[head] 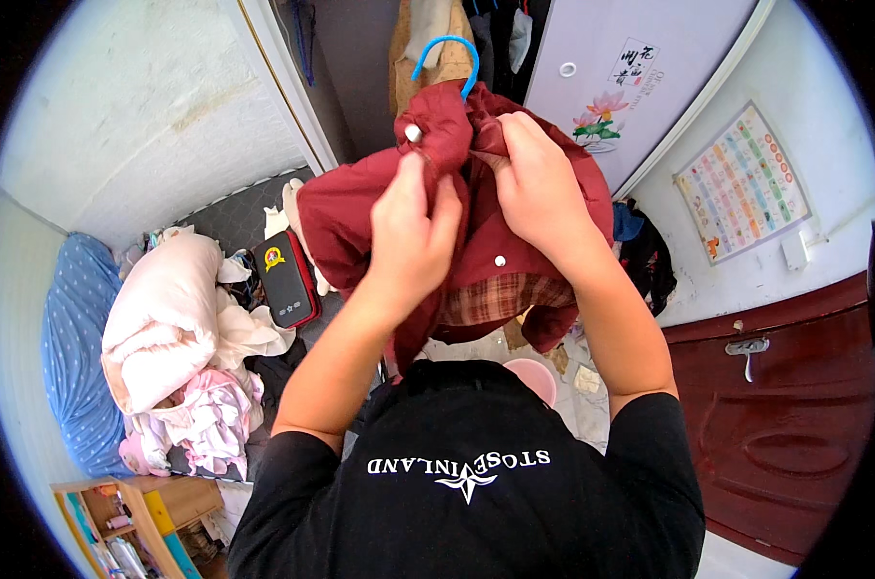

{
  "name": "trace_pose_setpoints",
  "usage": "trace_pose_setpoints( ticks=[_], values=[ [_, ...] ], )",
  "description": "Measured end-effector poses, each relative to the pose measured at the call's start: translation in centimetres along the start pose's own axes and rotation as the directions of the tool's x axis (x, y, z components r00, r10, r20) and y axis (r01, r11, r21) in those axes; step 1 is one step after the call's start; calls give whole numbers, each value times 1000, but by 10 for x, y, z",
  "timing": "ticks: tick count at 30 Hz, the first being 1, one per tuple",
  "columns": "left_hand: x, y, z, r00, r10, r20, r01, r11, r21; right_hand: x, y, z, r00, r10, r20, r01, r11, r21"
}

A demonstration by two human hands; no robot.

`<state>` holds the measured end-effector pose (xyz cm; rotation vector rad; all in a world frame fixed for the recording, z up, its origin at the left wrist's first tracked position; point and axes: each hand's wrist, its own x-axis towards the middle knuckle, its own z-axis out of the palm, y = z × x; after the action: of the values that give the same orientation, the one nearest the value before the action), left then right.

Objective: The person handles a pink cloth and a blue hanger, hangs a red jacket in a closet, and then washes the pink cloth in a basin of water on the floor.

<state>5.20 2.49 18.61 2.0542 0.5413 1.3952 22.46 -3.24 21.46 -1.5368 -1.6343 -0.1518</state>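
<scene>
A dark red jacket (350,210) with white snap buttons and a plaid lining hangs on a blue clothes hanger (473,54) in front of me. Only the hanger's hook shows above the collar; the rest is hidden inside the jacket. My left hand (412,239) pinches the left front edge below the collar, close to a snap button (413,133). On the opposite side, my right hand (538,181) grips folded fabric by the collar. Another snap button (500,261) shows lower down the right front, above the plaid lining (495,297).
Behind the jacket, a wardrobe holds hanging clothes (401,58) beside its pale sliding door (640,43). A bed at left bears a rolled pink quilt (169,311) and a black case (287,279). A pink basin (535,378) stands on the floor. At right is a dark red door (777,420).
</scene>
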Motion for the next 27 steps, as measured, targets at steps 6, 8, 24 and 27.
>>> trace_pose_setpoints(
  ticks=[6, 8, 24, 27],
  values=[
    [-3, -16, -37, 952, 70, 296, -152, 953, 263, 0, 6, -28, 995, 83, -60, -75, 990, 121],
    [15, -16, -74, 952, 207, 227, -281, 885, 372, -4, 6, -37, 992, 73, -100, -62, 992, 107],
    [29, -89, -15, 992, -36, 120, 33, 999, 26, -5, 4, -25, 989, -98, 108, 107, 991, -82],
    [30, -102, -32, 998, -21, 51, 12, 986, 169, -6, -7, -62, 983, -29, 179, 88, 939, -334]
  ],
)
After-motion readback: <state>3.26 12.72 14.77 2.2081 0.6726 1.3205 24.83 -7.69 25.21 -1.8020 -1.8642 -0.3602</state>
